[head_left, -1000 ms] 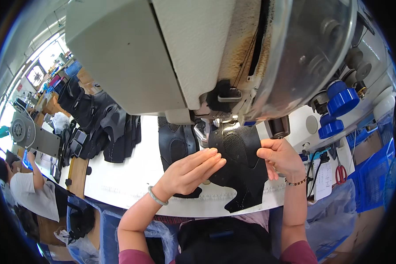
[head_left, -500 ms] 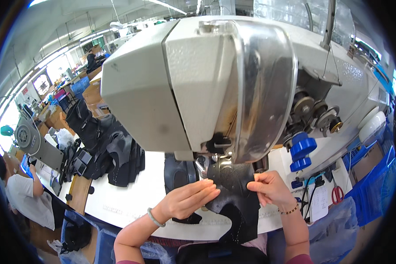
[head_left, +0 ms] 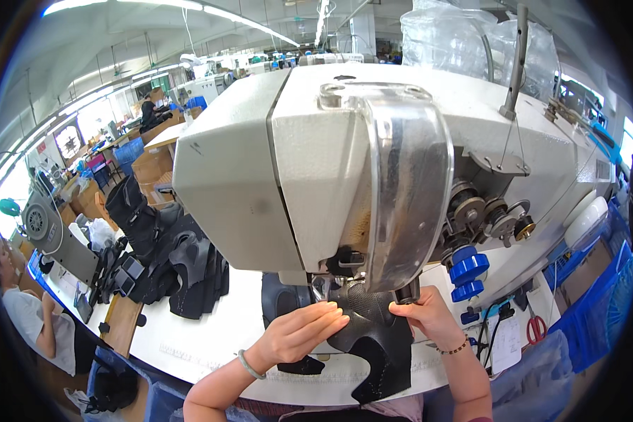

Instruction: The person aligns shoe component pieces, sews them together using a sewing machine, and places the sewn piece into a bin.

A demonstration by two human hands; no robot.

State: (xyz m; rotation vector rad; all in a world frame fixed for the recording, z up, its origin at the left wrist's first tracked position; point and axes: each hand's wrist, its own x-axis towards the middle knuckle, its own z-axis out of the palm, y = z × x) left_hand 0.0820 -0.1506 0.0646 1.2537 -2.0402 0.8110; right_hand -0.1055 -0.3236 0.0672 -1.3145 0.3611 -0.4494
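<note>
A black sheet-material piece (head_left: pixel 374 343) with a perforated patch and a curved cut-out lies under the head of a large pale sewing machine (head_left: pixel 225 176). My left hand (head_left: pixel 299 334) rests on its left side, fingers stretched out and held together. At its right edge my right hand (head_left: pixel 429 320) is closed, thumb and fingers pinching the piece. The presser foot and needle area is mostly hidden behind the clear guard (head_left: pixel 409 190) and my fingers. Another black piece (head_left: pixel 281 299) lies on the white table (head_left: pixel 211 337), just left of the foot.
Left on the table is a heap of black pieces (head_left: pixel 190 267). Blue knobs (head_left: pixel 468 271) jut from the machine's right side. Red-handled scissors (head_left: pixel 536 329) lie at the right, near blue bins (head_left: pixel 584 323). A person in a white shirt (head_left: pixel 39 327) sits far left.
The view has tilted up, so the machine sits lower in the picture. Both hands keep much the same hold on the black piece. The person at far left has drawn an arm in.
</note>
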